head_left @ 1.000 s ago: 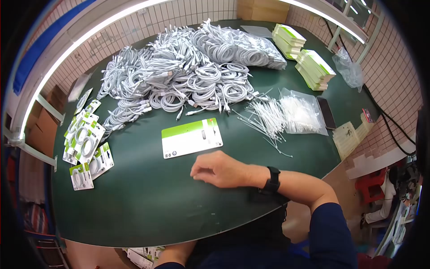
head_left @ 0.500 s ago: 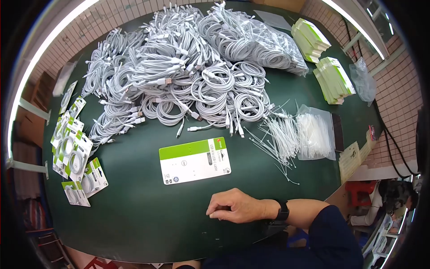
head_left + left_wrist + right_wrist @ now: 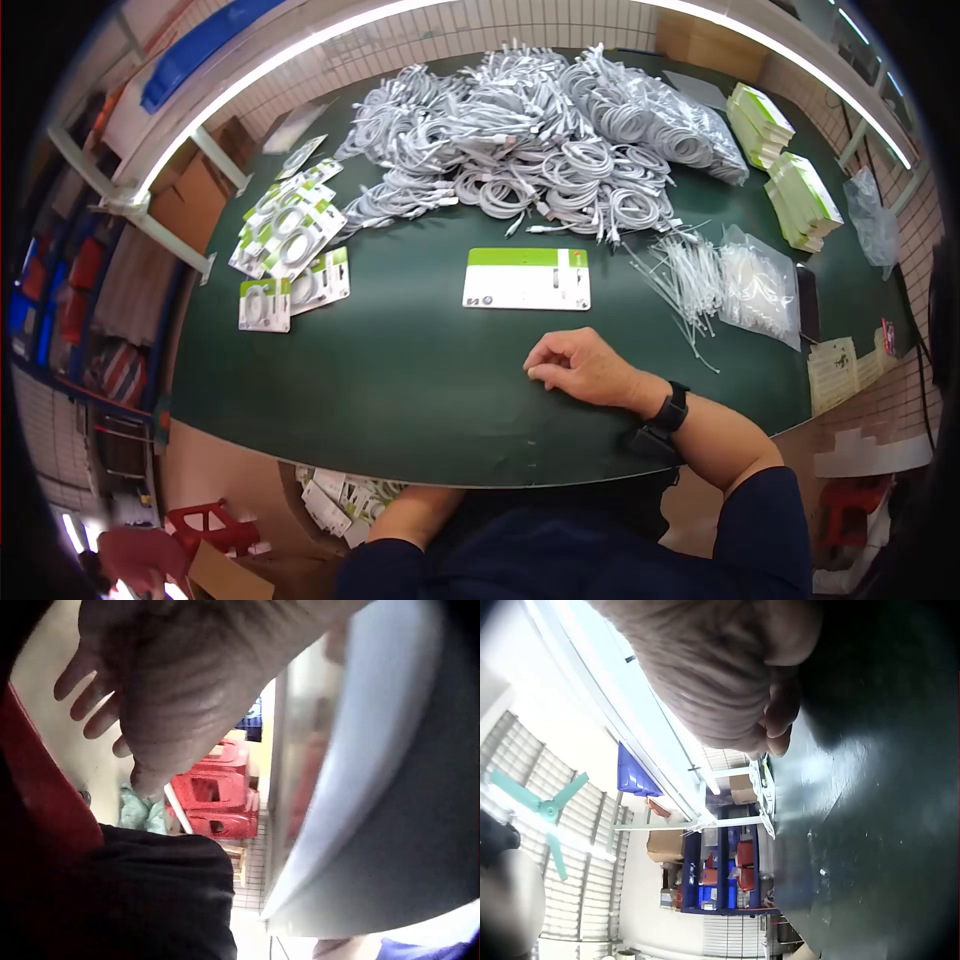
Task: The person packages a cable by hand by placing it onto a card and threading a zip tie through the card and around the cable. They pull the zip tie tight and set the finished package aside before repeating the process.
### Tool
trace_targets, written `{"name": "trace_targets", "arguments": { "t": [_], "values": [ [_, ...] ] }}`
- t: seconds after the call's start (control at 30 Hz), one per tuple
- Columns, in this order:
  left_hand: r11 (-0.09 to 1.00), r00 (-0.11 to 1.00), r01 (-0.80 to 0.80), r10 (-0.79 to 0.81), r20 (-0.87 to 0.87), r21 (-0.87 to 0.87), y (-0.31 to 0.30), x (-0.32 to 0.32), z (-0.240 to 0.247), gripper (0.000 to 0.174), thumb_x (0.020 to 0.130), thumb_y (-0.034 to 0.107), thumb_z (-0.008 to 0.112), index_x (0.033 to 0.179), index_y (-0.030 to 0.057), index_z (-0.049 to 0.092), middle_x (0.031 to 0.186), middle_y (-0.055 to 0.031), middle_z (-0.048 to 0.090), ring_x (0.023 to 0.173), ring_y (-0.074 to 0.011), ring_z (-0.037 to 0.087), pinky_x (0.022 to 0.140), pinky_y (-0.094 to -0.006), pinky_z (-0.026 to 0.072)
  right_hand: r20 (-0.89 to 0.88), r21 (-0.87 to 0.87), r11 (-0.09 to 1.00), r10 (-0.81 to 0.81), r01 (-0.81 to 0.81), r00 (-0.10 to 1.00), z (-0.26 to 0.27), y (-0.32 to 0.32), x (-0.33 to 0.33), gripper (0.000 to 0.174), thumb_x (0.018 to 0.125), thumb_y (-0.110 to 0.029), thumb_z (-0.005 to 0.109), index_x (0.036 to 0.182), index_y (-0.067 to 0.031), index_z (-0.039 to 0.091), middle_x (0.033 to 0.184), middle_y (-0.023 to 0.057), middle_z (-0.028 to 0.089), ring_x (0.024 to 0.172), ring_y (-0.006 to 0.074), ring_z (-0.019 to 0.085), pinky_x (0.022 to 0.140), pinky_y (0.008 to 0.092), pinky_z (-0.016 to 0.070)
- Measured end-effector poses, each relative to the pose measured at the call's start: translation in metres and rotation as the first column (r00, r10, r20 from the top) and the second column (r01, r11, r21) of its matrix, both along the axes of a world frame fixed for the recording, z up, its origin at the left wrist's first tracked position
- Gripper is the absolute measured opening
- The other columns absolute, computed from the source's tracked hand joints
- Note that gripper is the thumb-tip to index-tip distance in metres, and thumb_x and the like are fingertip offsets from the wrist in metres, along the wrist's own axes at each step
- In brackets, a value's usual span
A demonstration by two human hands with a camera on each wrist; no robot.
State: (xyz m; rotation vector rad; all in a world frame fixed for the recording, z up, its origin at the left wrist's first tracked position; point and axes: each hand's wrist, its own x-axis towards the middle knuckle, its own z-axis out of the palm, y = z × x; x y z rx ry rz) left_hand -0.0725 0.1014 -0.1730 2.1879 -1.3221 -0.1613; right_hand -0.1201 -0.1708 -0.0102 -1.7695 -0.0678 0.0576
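My right hand (image 3: pixel 590 362) rests on the green table with its fingers loosely curled and nothing in them. Just beyond it lies a flat white and green packaging card (image 3: pixel 528 290). In the left wrist view my left hand (image 3: pixel 180 697) hangs below the table's edge, fingers loosely spread and holding nothing. The head view shows only its forearm; the table hides the hand. Coiled grey USB cables (image 3: pixel 500 130) form a large heap at the back. Loose white cable ties (image 3: pixel 690 280) lie to the right, beside a clear bag of more ties (image 3: pixel 758 290).
Cards with coiled cables (image 3: pixel 290 235) pile up at the left. Two stacks of cards (image 3: pixel 800 205) stand at the back right. A dark phone-like slab (image 3: pixel 808 305) lies beside the tie bag. Below the table's front edge, more packaged cards (image 3: pixel 340 500) fill a container.
The head view has shifted, first closer to the table, then back and to the left. My right hand keeps its place near the card, fingers still loosely curled.
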Motion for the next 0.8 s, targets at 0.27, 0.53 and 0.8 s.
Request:
{"name": "trace_targets", "arguments": {
  "t": [0.27,0.53,0.8],
  "values": [
    [0.953,0.841,0.230,-0.094,-0.533,0.195,0.063,-0.051,0.125,0.054,0.104,0.033,0.068,0.146,0.0019,0.057,0.146,-0.0171,0.061,0.135,-0.0305,0.057,0.116,-0.0413,0.0429,-0.015,0.036,0.999,0.005,-0.004,1.000,0.000,0.001,0.002,0.008,0.096,-0.004,0.072,0.101,0.0028,0.072,0.085,0.0043,0.072,0.071,0.0086,0.065,0.067,0.0243,0.0545],
    [0.992,0.834,-0.032,0.094,-0.543,0.123,0.090,0.004,0.283,0.037,0.095,0.015,0.076,0.130,0.0018,0.070,0.116,-0.0133,0.074,0.103,-0.0228,0.071,0.091,-0.0348,0.0565,-0.014,0.032,0.999,0.002,-0.001,1.000,-0.005,0.003,0.006,0.008,0.096,-0.004,0.072,0.100,0.0022,0.073,0.080,0.0043,0.072,0.068,0.0083,0.065,0.065,0.0246,0.0545],
    [0.956,0.980,-0.100,0.142,0.138,-0.274,-0.097,0.258,0.279,0.025,0.095,0.012,0.071,0.118,0.0005,0.074,0.101,-0.0102,0.078,0.093,-0.0206,0.074,0.081,-0.0351,0.0570,-0.028,0.017,0.999,0.030,-0.029,0.999,0.002,-0.003,0.005,0.007,0.096,-0.005,0.072,0.100,0.0014,0.073,0.082,0.0072,0.073,0.069,0.0117,0.069,0.065,0.0274,0.0559]
  ]
}}
